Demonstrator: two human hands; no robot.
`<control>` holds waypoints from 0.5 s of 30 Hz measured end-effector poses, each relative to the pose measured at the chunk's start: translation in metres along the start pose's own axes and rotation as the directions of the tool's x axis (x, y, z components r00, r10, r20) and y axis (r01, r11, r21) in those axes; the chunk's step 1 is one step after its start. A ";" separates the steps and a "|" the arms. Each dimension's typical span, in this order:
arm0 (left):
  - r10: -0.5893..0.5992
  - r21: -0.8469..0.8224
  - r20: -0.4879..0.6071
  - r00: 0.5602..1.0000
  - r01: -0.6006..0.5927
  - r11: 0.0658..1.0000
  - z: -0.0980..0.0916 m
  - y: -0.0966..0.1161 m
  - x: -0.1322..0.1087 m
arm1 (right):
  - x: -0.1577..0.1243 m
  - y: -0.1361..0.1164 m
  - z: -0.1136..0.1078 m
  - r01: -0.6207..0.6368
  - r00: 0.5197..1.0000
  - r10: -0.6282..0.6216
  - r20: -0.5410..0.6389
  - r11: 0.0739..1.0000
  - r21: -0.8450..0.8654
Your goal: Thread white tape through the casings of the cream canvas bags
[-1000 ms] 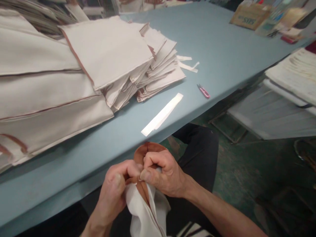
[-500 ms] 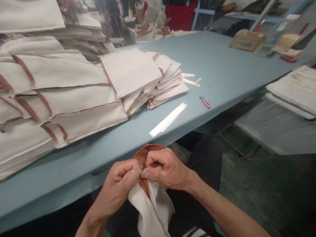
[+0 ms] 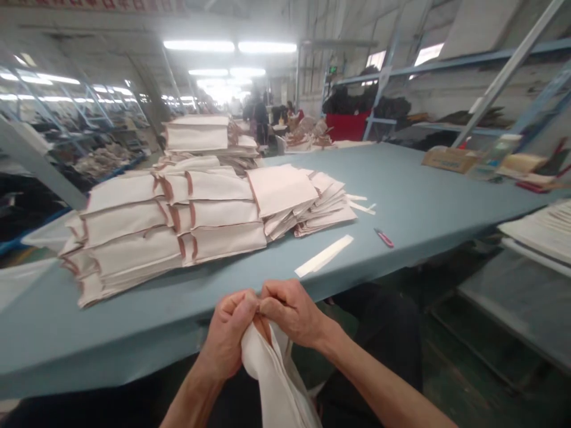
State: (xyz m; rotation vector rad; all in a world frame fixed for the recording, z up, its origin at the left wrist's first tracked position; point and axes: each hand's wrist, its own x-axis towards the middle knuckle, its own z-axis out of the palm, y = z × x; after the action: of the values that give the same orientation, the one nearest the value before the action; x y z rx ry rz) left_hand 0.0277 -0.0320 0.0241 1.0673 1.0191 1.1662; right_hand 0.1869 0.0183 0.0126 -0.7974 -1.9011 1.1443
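While both hands work below the table edge, the scene reads as follows.

Hands: the left hand (image 3: 229,336) and right hand (image 3: 292,312) meet fingertip to fingertip, each pinching the top edge of the white fabric piece (image 3: 276,380), fingers pressed together on it.
Fabric piece: hangs from the pinch down toward the lap, just in front of the near edge of the blue table (image 3: 401,184); a sliver of brown trim shows between the thumbs.
Stacks: folded cream bags with brown trim (image 3: 169,232) lie piled on the table beyond the hands, to the left; a smaller fanned pile (image 3: 307,199) leans against their right side.
Strip: a white strip (image 3: 324,255) lies on the table near its near edge, just beyond the right hand.
Clipper: a small pink thread clipper (image 3: 383,238) sits right of the strip, apart from it.
Scraps: thin white offcuts (image 3: 361,205) rest beside the fanned pile.
Box: a cardboard box (image 3: 448,159) stands at the far right of the table; its contents cannot be made out.
In the way: nothing lies between the hands and the fabric; the table edge is just beyond them.
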 end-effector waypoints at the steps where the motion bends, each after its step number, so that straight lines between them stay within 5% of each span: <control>1: -0.004 0.025 0.022 1.000 0.004 1.000 -0.005 0.001 -0.004 | -0.002 -0.003 -0.001 -0.003 1.000 0.003 0.010 1.000 -0.018; 8: -0.050 0.181 0.151 0.987 0.022 0.983 -0.035 0.005 -0.027 | -0.006 -0.007 0.007 0.081 0.996 -0.077 0.047 0.992 -0.099; 15: -0.011 0.109 0.031 0.999 0.007 0.994 -0.029 0.001 -0.026 | -0.003 -0.033 0.005 0.008 0.996 -0.011 0.087 0.999 0.037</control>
State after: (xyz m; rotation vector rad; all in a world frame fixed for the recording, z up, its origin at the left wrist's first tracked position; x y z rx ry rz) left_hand -0.0037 -0.0548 0.0213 1.1627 1.0712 1.0931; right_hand 0.1801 0.0004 0.0403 -0.7277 -1.9474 1.2226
